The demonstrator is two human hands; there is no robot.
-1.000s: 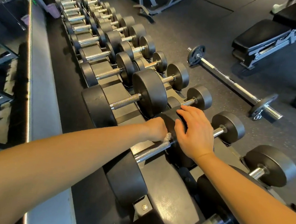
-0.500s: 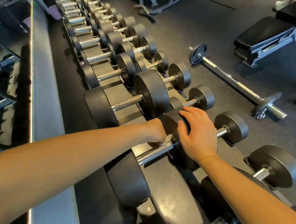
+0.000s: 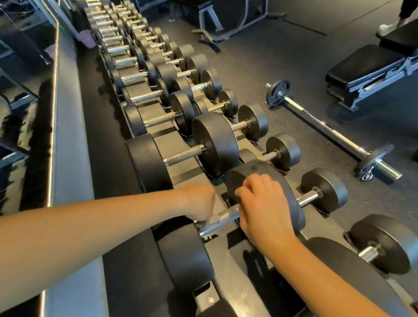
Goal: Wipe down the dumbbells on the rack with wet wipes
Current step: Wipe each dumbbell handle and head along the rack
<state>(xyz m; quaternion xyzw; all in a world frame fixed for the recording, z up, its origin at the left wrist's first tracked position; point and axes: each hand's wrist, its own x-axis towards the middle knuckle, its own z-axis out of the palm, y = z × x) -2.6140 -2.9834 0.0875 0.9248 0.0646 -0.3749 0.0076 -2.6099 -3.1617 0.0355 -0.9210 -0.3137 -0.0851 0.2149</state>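
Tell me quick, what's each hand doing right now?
Left hand: closed round the dumbbell handle.
Right hand: fingers curled over that dumbbell's end weight, gripping it.

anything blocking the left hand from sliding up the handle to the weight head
Nothing visible lies on the bare handle ahead of the left hand. The right hand rests on the dumbbell head at that end, close over the handle.
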